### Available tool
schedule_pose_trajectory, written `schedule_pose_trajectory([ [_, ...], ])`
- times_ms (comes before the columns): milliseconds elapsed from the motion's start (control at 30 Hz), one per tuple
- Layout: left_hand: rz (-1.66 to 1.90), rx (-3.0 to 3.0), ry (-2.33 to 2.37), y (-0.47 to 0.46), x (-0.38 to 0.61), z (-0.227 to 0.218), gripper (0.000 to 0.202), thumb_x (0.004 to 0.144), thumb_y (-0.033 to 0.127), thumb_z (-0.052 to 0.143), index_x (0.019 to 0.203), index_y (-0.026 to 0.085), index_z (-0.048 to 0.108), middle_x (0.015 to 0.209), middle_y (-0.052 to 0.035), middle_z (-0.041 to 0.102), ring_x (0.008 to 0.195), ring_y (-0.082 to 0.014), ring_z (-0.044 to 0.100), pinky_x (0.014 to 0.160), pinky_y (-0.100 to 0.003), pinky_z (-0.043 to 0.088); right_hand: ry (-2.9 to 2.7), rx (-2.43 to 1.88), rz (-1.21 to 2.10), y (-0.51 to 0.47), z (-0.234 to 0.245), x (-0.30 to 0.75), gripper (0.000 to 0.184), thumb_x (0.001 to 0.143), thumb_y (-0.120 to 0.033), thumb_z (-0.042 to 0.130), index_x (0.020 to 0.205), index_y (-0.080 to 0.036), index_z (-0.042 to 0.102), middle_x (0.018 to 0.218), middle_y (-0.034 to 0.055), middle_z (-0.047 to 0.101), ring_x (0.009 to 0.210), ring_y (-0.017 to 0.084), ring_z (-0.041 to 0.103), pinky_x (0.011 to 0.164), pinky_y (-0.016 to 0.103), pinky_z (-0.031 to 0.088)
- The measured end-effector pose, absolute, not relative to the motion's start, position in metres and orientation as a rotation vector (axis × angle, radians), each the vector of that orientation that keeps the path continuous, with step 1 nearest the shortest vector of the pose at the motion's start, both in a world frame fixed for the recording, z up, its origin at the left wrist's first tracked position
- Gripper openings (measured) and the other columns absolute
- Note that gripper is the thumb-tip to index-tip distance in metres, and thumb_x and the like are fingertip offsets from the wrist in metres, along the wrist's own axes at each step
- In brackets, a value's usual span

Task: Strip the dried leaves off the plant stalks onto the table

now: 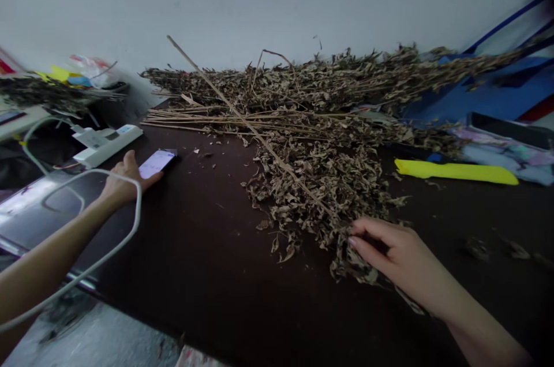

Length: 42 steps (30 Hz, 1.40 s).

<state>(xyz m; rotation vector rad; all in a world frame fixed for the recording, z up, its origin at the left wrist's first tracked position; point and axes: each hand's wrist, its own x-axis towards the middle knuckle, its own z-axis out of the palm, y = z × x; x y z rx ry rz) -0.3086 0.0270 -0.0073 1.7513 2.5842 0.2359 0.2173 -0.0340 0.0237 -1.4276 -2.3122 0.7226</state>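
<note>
On the left, my left hand point(122, 182) is at the near end of a smartphone point(156, 164) with a lit screen. My thumb lies along its near side and the fingers are at its far side. My right hand point(392, 248) pinches the leafy end of a long dried plant stalk point(242, 116), thumb against fingertips. This stalk slants up and left, its bare end raised in front of the wall. Curled brown leaves hang around my right fingers and hide part of the grip. Under the stalk lies a heap of dried leaves point(320, 188).
Bundles of dried stalks point(208, 119) lie along the wall on the dark table point(208, 263). A white power strip point(108, 145) stands at the left, and a white cable point(137, 205) loops past my left arm. At the right are a yellow strip-shaped object point(459, 172) and a dark phone point(511, 130) on cloth.
</note>
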Motion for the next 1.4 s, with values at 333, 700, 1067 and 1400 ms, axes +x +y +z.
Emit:
schedule_pose_trajectory([
  [333, 0.228, 1.537, 2.706, 0.102, -0.321, -0.002, 0.1, 0.071, 0.066, 0.049, 0.131, -0.007, 0.016, 0.131, -0.0377, 0.03, 0.117, -0.0505, 0.033, 0.086, -0.059, 0.029, -2.308, -1.449, 0.733, -0.033, 0.024, 0.217, 0.015, 0.087, -0.03, 0.044, 0.075, -0.022, 0.05, 0.064, -0.0032, 0.053, 0.055, 0.009, 0.047, 0.052, 0.021, 0.036],
  [700, 0.535, 2.393, 1.781, 0.005, -0.19, 0.005, 0.041, 0.077, 0.049, 0.056, 0.104, 0.018, 0.058, 0.104, -0.0073, 0.056, 0.101, -0.023, 0.051, 0.092, -0.035, 0.037, -2.297, -1.413, 0.768, -0.034, 0.025, 0.217, 0.015, 0.087, -0.032, 0.044, 0.078, -0.023, 0.051, 0.068, -0.0008, 0.055, 0.057, 0.011, 0.05, 0.054, 0.023, 0.038],
  [1067, 0.691, 2.313, 1.544, -0.014, -0.15, -0.023, 0.019, 0.083, 0.034, 0.051, 0.078, 0.02, 0.063, 0.086, -0.0056, 0.06, 0.085, -0.0204, 0.053, 0.079, -0.034, 0.042, -2.303, -1.401, 0.759, -0.037, 0.028, 0.216, 0.014, 0.087, -0.032, 0.044, 0.079, -0.023, 0.052, 0.068, -0.0007, 0.055, 0.055, 0.011, 0.047, 0.051, 0.023, 0.037],
  [1400, 0.932, 1.596, 1.83, -0.008, -0.166, -0.016, 0.027, 0.079, 0.045, 0.051, 0.08, 0.018, 0.056, 0.078, -0.0042, 0.064, 0.074, -0.0202, 0.058, 0.068, -0.03, 0.045, -2.287, -1.406, 0.785, -0.035, 0.027, 0.217, 0.015, 0.086, -0.032, 0.044, 0.079, -0.022, 0.052, 0.069, -0.0001, 0.055, 0.056, 0.011, 0.047, 0.051, 0.022, 0.036],
])
